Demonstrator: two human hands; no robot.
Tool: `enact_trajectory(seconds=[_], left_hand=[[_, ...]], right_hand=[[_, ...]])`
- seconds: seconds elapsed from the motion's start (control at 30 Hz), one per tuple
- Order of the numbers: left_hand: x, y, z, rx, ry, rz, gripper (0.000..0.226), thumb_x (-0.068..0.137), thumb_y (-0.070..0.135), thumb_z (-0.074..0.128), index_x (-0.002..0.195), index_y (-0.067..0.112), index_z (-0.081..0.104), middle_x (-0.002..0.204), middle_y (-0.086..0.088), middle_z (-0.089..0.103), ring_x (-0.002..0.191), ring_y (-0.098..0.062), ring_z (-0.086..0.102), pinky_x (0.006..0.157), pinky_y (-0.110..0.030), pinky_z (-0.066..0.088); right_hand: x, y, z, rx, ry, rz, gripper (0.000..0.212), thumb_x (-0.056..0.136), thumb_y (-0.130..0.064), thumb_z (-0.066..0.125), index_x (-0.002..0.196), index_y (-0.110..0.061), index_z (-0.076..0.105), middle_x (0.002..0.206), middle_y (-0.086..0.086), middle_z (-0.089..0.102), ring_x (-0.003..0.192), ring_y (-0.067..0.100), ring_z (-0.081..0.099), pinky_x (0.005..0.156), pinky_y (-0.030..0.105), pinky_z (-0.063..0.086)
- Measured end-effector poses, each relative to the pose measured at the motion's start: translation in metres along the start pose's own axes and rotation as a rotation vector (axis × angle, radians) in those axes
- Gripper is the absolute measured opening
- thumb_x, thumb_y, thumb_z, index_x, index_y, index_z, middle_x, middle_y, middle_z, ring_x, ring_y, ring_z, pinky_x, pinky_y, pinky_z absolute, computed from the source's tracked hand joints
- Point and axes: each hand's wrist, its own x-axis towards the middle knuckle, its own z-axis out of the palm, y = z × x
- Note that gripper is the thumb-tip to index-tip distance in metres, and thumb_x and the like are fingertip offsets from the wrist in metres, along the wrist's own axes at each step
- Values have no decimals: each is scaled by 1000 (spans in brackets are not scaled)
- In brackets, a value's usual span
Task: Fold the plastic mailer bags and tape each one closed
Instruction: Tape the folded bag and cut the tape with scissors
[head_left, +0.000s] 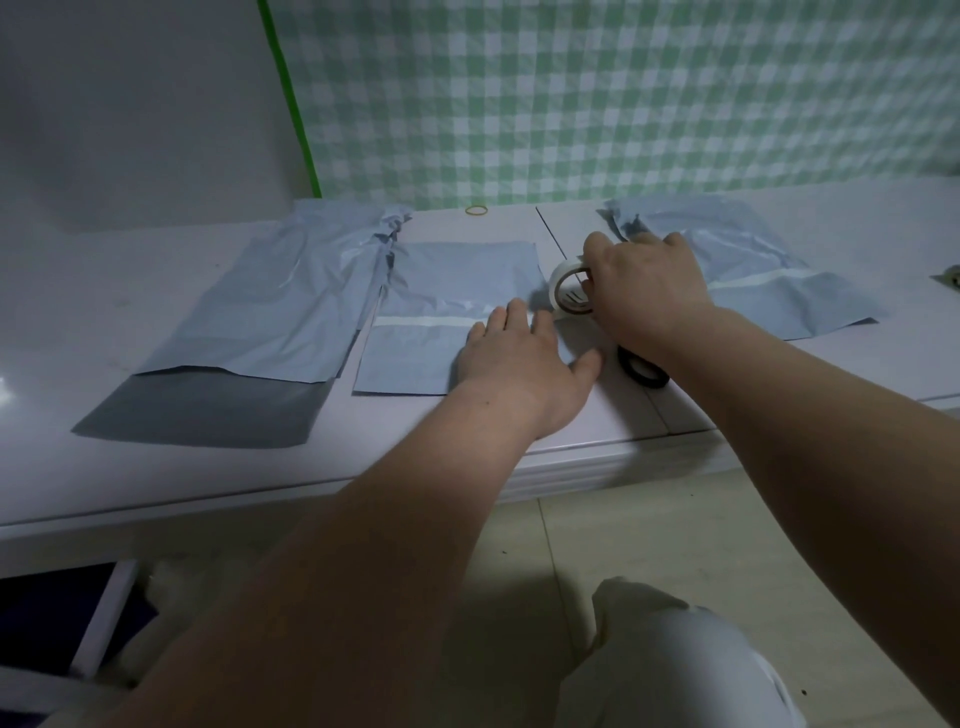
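Note:
A folded pale blue mailer bag (441, 296) lies in the middle of the white table, with a strip of white tape (421, 322) running across it. My left hand (524, 364) presses flat on the bag's right end, fingers straight. My right hand (649, 291) grips a roll of white tape (569, 293) just right of that bag. The roll stands on edge. An unfolded stack of blue mailers (270, 312) with a dark grey flap lies at the left. A taped mailer (743, 270) lies at the right, partly behind my right hand.
A black ring-shaped object (641, 371) lies under my right wrist. A yellow rubber band (476, 210) rests near the table's back edge. A green checked cloth (623, 93) hangs behind. A small object (953, 275) sits at the far right edge. The table's front edge (311, 488) is close.

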Motion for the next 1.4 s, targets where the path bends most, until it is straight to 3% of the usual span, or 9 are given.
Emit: enact_trajectory(seconds=[0.33, 0.43, 0.53, 0.67, 0.83, 1.0, 1.1, 1.27, 1.4], left_hand=[[1, 1, -3, 13, 15, 15, 69, 95, 59, 23, 148, 14, 25, 154, -14, 20, 142, -30, 19, 112, -44, 21], [10, -2, -17, -66, 29, -8, 51, 94, 47, 37, 129, 11, 51, 131, -14, 44, 119, -33, 48, 90, -38, 40], [21, -12, -32, -216, 196, -61, 20, 89, 28, 51, 97, 12, 61, 109, -13, 63, 90, -30, 57, 67, -30, 38], [29, -20, -39, -508, 233, -59, 38, 89, 21, 58, 125, 13, 56, 122, -9, 61, 113, -26, 54, 86, -27, 39], [34, -30, -32, -634, 327, -106, 11, 87, 22, 62, 88, 15, 69, 84, -6, 64, 82, -25, 57, 60, -23, 38], [36, -34, -25, -792, 357, -142, 17, 87, 22, 65, 98, 10, 71, 96, -8, 70, 90, -25, 63, 71, -26, 39], [37, -34, -23, -786, 355, -141, 17, 87, 22, 64, 98, 11, 71, 95, -7, 69, 89, -24, 62, 70, -25, 38], [38, -34, -21, -785, 364, -153, 17, 88, 24, 64, 99, 12, 70, 96, -7, 69, 85, -22, 60, 70, -25, 37], [38, -35, -19, -776, 378, -138, 19, 87, 24, 63, 99, 10, 70, 96, -7, 69, 88, -24, 61, 72, -28, 39]], right_hand=[[0, -2, -8, -9, 10, 8, 13, 96, -19, 43, 105, -10, 43, 106, 16, 63, 104, 32, 53, 73, 35, 21], [2, -5, -12, 40, 29, 21, 19, 95, -23, 46, 108, -10, 43, 108, 16, 62, 105, 33, 52, 75, 36, 28], [4, -10, -19, 90, 27, 13, 27, 94, -30, 49, 110, -9, 44, 108, 15, 62, 105, 34, 53, 76, 37, 33], [5, -20, -26, 130, 39, -24, 25, 91, -29, 52, 108, -10, 47, 104, 13, 63, 99, 31, 56, 70, 35, 30], [-4, -6, -42, 517, -155, 198, 42, 81, -36, 69, 110, -12, 51, 92, 5, 58, 93, 26, 54, 72, 33, 42], [-23, 11, -52, 165, -450, 295, 17, 81, -20, 61, 73, -5, 59, 66, 5, 48, 58, 18, 45, 52, 25, 37], [-34, 4, -60, 116, -571, 326, 23, 75, -8, 61, 59, -8, 44, 66, 7, 43, 66, 26, 49, 62, 27, 42], [-41, -2, -61, 127, -514, 365, 15, 82, -12, 60, 96, -9, 56, 100, 8, 51, 100, 30, 57, 71, 31, 40], [-47, 0, -56, 191, -447, 399, 16, 79, -14, 61, 89, -13, 49, 90, 5, 47, 83, 28, 50, 67, 28, 39]])
